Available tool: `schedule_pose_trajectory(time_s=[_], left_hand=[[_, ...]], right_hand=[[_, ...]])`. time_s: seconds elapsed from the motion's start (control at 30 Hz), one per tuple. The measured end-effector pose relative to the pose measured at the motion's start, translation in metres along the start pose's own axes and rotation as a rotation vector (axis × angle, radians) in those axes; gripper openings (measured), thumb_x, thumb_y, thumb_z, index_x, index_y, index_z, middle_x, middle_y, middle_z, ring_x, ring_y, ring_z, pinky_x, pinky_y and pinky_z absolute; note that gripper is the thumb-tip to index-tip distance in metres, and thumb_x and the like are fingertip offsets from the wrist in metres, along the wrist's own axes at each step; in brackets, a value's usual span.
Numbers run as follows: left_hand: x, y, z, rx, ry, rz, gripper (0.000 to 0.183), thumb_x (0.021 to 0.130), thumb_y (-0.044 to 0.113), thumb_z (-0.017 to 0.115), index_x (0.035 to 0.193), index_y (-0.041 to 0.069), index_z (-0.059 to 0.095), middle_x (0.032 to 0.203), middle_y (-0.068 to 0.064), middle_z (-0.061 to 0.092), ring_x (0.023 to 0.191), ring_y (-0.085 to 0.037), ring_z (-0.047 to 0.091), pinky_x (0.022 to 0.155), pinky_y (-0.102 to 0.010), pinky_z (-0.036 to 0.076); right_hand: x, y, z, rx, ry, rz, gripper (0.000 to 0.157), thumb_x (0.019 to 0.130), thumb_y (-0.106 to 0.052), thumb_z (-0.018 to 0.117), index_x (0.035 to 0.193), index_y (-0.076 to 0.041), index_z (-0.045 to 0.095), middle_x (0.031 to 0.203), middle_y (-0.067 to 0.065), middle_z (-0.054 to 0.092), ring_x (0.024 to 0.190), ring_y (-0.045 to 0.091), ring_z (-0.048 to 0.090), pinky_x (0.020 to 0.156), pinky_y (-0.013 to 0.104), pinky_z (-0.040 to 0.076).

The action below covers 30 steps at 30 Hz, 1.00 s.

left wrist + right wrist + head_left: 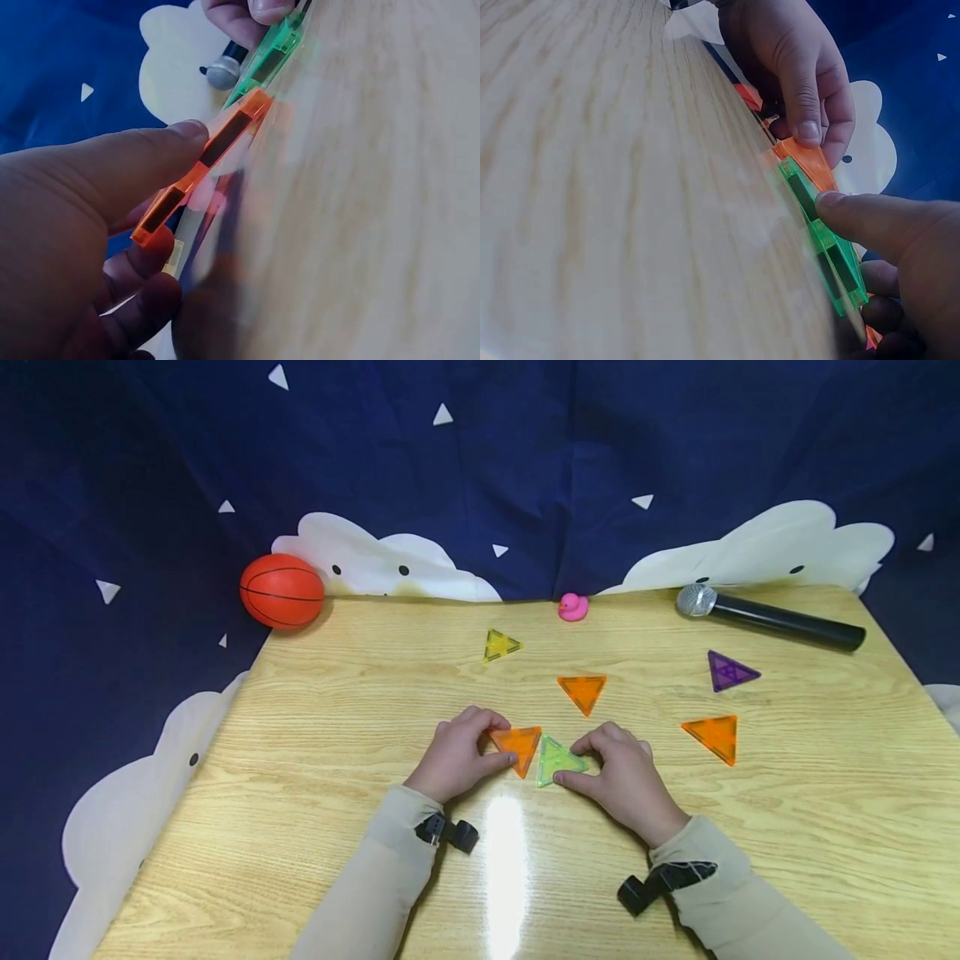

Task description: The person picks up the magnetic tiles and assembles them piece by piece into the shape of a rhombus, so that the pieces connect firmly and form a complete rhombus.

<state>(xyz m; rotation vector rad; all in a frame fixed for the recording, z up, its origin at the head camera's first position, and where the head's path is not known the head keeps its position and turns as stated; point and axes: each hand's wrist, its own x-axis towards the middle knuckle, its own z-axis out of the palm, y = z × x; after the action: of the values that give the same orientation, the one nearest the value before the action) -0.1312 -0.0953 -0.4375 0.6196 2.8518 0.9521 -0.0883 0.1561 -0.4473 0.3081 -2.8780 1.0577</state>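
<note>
Between thumb and fingers, my left hand (pixel 463 758) pinches an orange triangular magnetic tile (pixel 521 747). My right hand (pixel 628 783) grips a green triangular magnetic tile (pixel 557 763) the same way, thumb on its near edge. The two tiles are side by side over the middle of the table, edges facing with a thin gap in the head view. In the left wrist view the orange tile (pixel 201 169) tilts under the thumb, with the green tile (pixel 271 60) beyond it. In the right wrist view the green tile (pixel 821 236) overlaps the orange one (pixel 808 163).
Other triangular tiles lie flat: a yellow one (pixel 501 645), an orange one (pixel 583 692), another orange one (pixel 716 737) and a purple one (pixel 731 672). Along the back are a red basketball (pixel 282 592), a pink duck (pixel 573 607) and a black microphone (pixel 787 620). A dark blue curtain (pixel 510 460) hangs behind.
</note>
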Motion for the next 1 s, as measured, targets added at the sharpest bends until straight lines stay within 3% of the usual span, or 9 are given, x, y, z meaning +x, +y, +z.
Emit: schedule_pose_trajectory(time_s=[0.2,0.47,0.73,1.0], left_hand=[[-0.001,0.008,-0.001,-0.031,0.034,-0.023,0.021,0.089,0.030,0.075,0.108,0.021,0.070,0.095,0.006,0.061,0.077,-0.012,0.052,0.075,-0.033,0.042],[-0.002,0.023,0.000,-0.106,0.065,-0.068,0.018,0.090,0.022,0.072,0.107,0.017,0.071,0.087,0.003,0.058,0.074,-0.014,0.052,0.066,-0.029,0.045],[-0.002,0.028,0.005,-0.256,0.069,-0.154,0.018,0.090,0.017,0.074,0.107,0.014,0.070,0.094,0.001,0.059,0.072,-0.012,0.056,0.063,-0.026,0.049],[0.000,0.030,0.010,-0.416,0.076,-0.195,0.018,0.089,0.015,0.076,0.106,0.012,0.071,0.091,0.001,0.063,0.073,-0.013,0.059,0.062,-0.025,0.050]], right_hand=[[0.000,0.001,0.000,0.001,0.004,-0.003,0.038,0.075,-0.037,0.088,0.098,-0.012,0.072,0.099,0.001,0.061,0.098,0.025,0.059,0.081,0.041,0.028],[0.000,0.000,-0.001,0.010,-0.005,0.003,0.037,0.076,-0.037,0.088,0.099,-0.012,0.073,0.100,0.001,0.061,0.098,0.025,0.059,0.081,0.041,0.028],[0.000,-0.002,-0.001,0.009,0.001,0.001,0.036,0.076,-0.036,0.088,0.097,-0.012,0.072,0.098,0.001,0.061,0.097,0.025,0.059,0.079,0.041,0.028],[0.000,-0.002,-0.001,0.003,0.004,-0.002,0.034,0.076,-0.037,0.088,0.093,-0.013,0.072,0.096,0.000,0.060,0.096,0.024,0.058,0.079,0.040,0.028]])
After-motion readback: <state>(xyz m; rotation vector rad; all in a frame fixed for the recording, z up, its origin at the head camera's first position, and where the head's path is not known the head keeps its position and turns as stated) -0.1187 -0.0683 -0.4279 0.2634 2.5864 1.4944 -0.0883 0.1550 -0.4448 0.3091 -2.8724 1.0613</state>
